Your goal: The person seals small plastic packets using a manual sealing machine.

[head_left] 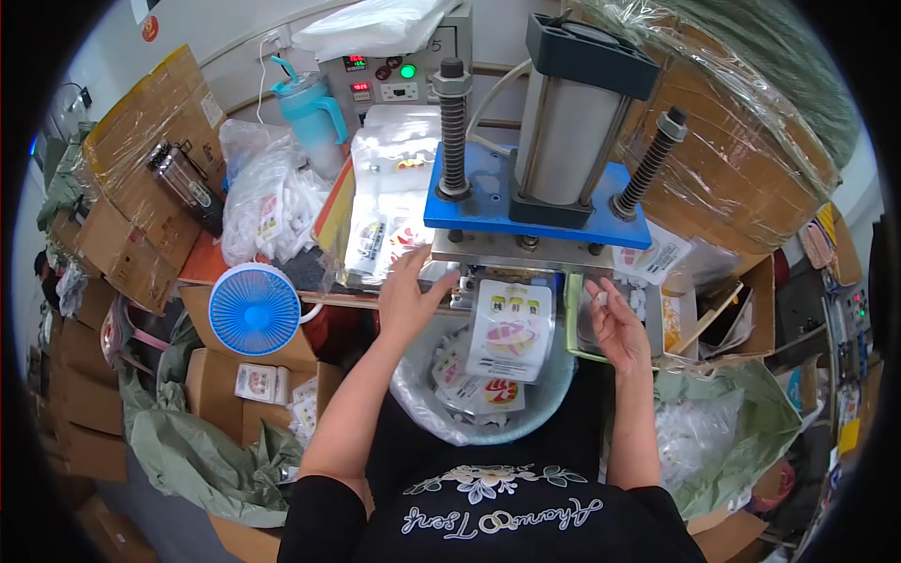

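My left hand (pixel 411 298) is open, thumb apart from the fingers, at the left side of the press. Its fingertips are at the near edge of a stack of printed plastic pouches (pixel 380 239). A white printed pouch (pixel 511 330) hangs at the front of the press (pixel 526 249), over a lined tub (pixel 558 375) with more pouches (pixel 455 375) inside. My right hand (pixel 619 328) is at the right of the press beside a green-rimmed tray (pixel 573 319). Its fingers are curled in, with a small white plastic piece (pixel 602 297) at the fingertips.
A blue fan (pixel 253 308) and a turquoise tumbler (pixel 313 122) stand to the left, near a bag of white parts (pixel 272 202). Behind the press is a control box (pixel 399 70) with a lit green button. Cardboard boxes (pixel 727 141) flank the bench; an open carton (pixel 211 385) sits lower left.
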`<state>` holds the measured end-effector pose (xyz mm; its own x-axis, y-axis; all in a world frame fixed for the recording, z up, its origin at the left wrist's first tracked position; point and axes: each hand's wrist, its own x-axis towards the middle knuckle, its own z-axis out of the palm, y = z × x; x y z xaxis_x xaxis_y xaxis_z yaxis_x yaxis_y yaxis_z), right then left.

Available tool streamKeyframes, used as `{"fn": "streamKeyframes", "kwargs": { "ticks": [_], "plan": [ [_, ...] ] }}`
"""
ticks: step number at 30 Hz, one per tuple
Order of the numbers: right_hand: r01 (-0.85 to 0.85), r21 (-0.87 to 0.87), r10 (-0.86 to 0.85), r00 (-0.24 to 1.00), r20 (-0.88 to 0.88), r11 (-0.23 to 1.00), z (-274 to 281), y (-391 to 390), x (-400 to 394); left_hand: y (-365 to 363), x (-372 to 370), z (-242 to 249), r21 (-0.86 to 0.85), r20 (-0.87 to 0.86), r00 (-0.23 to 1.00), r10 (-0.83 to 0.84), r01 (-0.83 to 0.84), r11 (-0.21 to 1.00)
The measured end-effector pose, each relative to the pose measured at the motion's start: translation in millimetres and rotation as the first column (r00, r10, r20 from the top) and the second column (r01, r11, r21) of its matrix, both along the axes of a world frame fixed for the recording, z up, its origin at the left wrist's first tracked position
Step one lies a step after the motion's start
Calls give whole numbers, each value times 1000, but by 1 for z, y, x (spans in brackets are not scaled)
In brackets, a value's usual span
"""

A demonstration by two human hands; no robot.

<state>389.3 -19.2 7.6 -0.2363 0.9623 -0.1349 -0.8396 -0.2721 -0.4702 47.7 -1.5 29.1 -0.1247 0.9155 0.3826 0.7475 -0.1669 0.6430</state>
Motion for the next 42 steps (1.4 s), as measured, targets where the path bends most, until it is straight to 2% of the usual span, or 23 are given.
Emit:
{"fn": "streamKeyframes", "kwargs": {
  "ticks": [1, 3, 4, 5, 7, 9, 11, 12, 15, 17, 18, 23, 25, 26, 27, 29, 31, 33, 34, 36, 37, 39, 42],
  "plan": [
    [124, -72, -110, 978, 178, 990, 9, -2, -6, 0, -10, -12, 2, -12, 1000, 7, -7, 1000],
    [111, -100, -94, 983, 157, 989, 12, -2, -8, -11, -28, -42, 140, -448, 894, 16, 53, 989],
    [63, -29, -54, 968, 244, 998, 8, -2, -2, -16, -33, -51, 100, -323, 946, -32, 67, 993],
    [18, 32, -27, 943, 330, 999, 3, -3, -1, -17, -43, -59, 120, -333, 943, 13, 29, 992],
    [54, 17, -56, 900, 433, 998, 4, -7, -7, -25, -44, -33, 85, -89, 996, 32, -24, 996],
    [61, 142, -142, 722, 677, 988, 3, -7, -5, -37, -35, -11, 177, -45, 998, 44, -36, 984],
    [91, 203, -218, 572, 791, 975, 8, -9, -15, -54, -25, 5, 4, 394, 914, -96, 103, 995],
    [87, 249, -256, 543, 800, 965, 14, -12, -23, -61, -17, 8, -79, 510, 855, -96, 158, 984],
    [-25, 428, -374, 439, 817, 904, 23, -16, -53, -73, 10, 0, -175, 642, 762, -87, 257, 950],
    [-116, 395, -335, 350, 875, 911, 39, -25, -79, -77, 23, -16, -204, 648, 758, -77, 270, 941],
    [-131, 459, -372, 416, 830, 879, 42, -28, -92, -80, 29, -24, -217, 651, 754, -84, 292, 931],
    [-301, 388, -248, 413, 877, 871, 30, -31, -101, -89, 26, -52, -233, 622, 763, -177, 396, 888],
    [-532, 205, -118, 194, 974, 822, 27, -32, -89, -88, 20, -63, -224, 617, 756, -220, 436, 872],
    [-565, 171, -93, 164, 982, 807, 27, -34, -86, -87, 20, -67, -282, 613, 756, -228, 479, 831],
    [-555, 171, -94, 164, 982, 814, 28, -35, -86, -87, 20, -66, -340, 611, 755, -238, 522, 782],
    [-373, 390, -337, 202, 920, 842, 32, -36, -86, -77, 27, -63, -426, 548, 798, -252, 526, 736],
    [-283, 407, -376, 160, 913, 868, 37, -28, -75, -65, 46, -57, -308, 704, 703, -104, 434, 847],
    [-107, 434, -441, -50, 896, 895, 49, -23, -54, -50, 60, -50, -297, 745, 664, -65, 418, 858],
    [-110, 435, -443, -58, 895, 894, 48, -21, -39, -46, 67, -40, -294, 835, 551, 15, 421, 858],
    [-91, 479, -475, -382, 793, 873, 43, -17, -4, -34, 73, -35, -286, 929, 349, 123, 467, 837],
    [-91, 482, -476, -396, 786, 872, 44, -18, 9, -30, 75, -35, -276, 934, 337, 117, 476, 835],
    [-121, 408, -362, -725, 587, 905, 45, -20, 29, -22, 77, -36, -347, 932, 281, 229, 508, 788],
    [-128, 429, -380, -723, 577, 894, 23, -7, 34, -24, 80, -29, -315, 947, 230, 226, 512, 799]
  ]
}}
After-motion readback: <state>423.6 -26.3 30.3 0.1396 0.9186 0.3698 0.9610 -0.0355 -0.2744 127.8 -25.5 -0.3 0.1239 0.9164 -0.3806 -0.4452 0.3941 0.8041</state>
